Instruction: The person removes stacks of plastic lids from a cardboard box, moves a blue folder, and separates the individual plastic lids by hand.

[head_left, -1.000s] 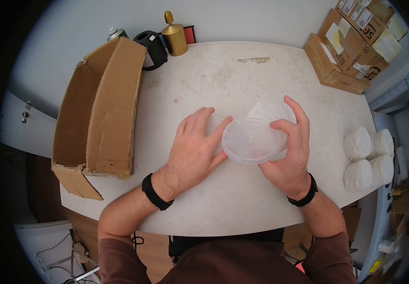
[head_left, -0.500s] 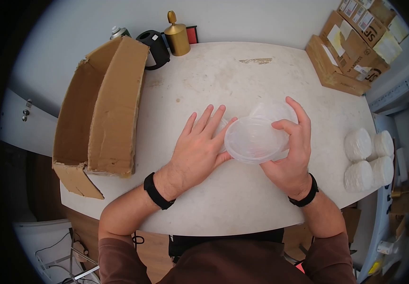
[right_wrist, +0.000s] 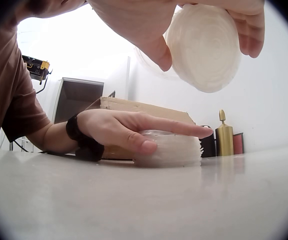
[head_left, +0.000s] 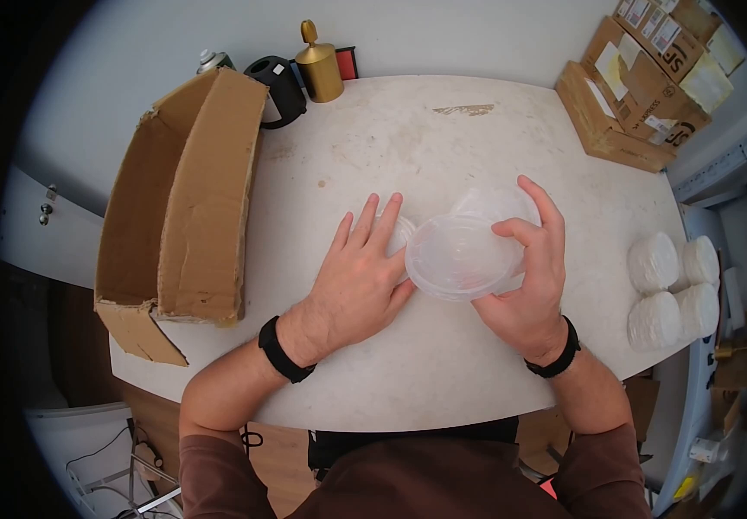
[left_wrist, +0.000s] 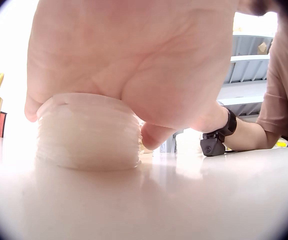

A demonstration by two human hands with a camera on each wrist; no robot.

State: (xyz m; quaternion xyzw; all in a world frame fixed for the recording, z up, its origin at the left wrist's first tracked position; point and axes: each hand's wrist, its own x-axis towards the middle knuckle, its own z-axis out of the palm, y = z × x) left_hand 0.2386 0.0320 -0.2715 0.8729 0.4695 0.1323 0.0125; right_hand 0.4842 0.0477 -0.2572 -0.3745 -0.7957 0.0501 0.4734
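My left hand (head_left: 347, 281) lies palm down with spread, straight fingers over a stack of translucent round plastic lids (left_wrist: 89, 135). In the left wrist view the palm rests on top of this stack, which stands on the table. My right hand (head_left: 531, 281) grips more translucent round lids (head_left: 456, 255) between thumb and curled fingers. They are held up and tilted, just right of the left hand, and another clear disc (head_left: 505, 201) shows behind them. The right wrist view shows the held lids (right_wrist: 204, 50) above the table, apart from the stack.
A long open cardboard box (head_left: 209, 199) stands at the left of the white table (head_left: 408, 372). Behind it are a black cylinder (head_left: 283, 91) and a gold canister (head_left: 322, 73). Several white wrapped rolls (head_left: 654, 320) stand at the right, with taped cartons (head_left: 628, 95) at the back right.
My left hand's fingers have spread and straightened over the stack, and its thumb and index finger have drawn back from the held lids. The right hand keeps its grip in place.
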